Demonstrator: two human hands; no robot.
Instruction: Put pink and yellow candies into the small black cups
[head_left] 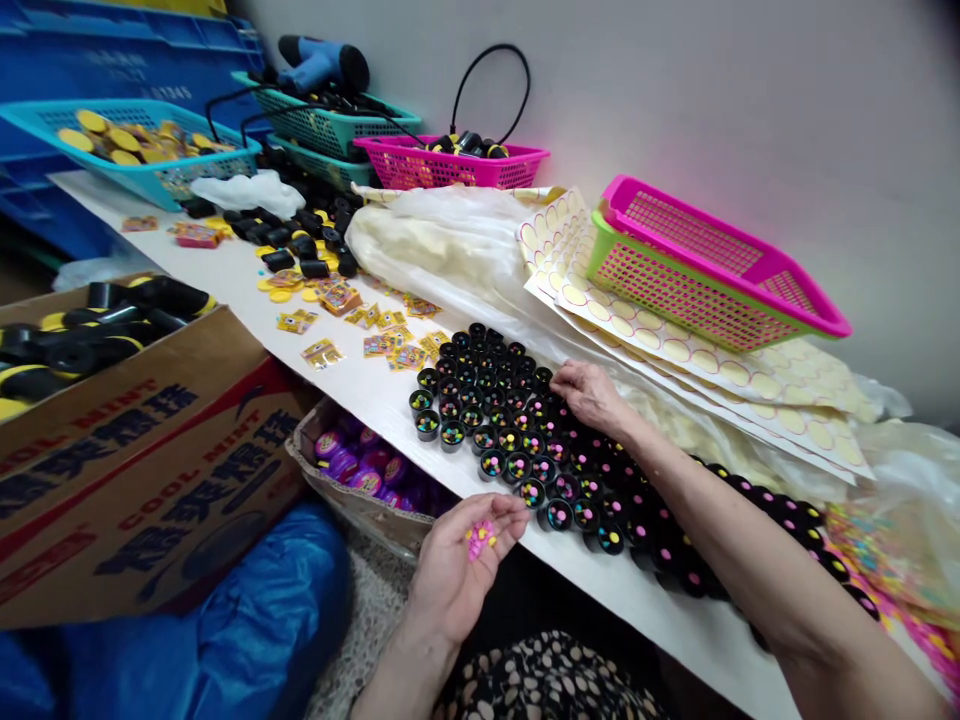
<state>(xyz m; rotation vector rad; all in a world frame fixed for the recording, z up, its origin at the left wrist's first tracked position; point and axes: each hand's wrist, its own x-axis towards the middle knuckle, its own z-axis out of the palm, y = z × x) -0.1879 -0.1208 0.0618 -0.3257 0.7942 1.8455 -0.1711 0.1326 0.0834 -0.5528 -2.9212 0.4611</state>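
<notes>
My left hand (450,575) is cupped palm up at the table's front edge and holds a small heap of pink and yellow candy pieces (480,540). Its fingertips lie close to the nearest black cups (559,514). Over the back of the rows is my right hand (592,395), fingers pinched together just above the cups; whatever they hold is hidden. Many small round black cups stand packed together, those on the left holding mixed coloured bits. Farther right, pink or yellow pieces show on the dark cups, partly covered by my right forearm.
Loose coloured candy (892,570) lies at the right end. Behind the cups are sticker sheets (660,345) under stacked baskets (720,270). Small printed packets (390,345) and black containers (300,240) lie leftward. A carton (142,460) and a box of purple packs (367,475) stand below.
</notes>
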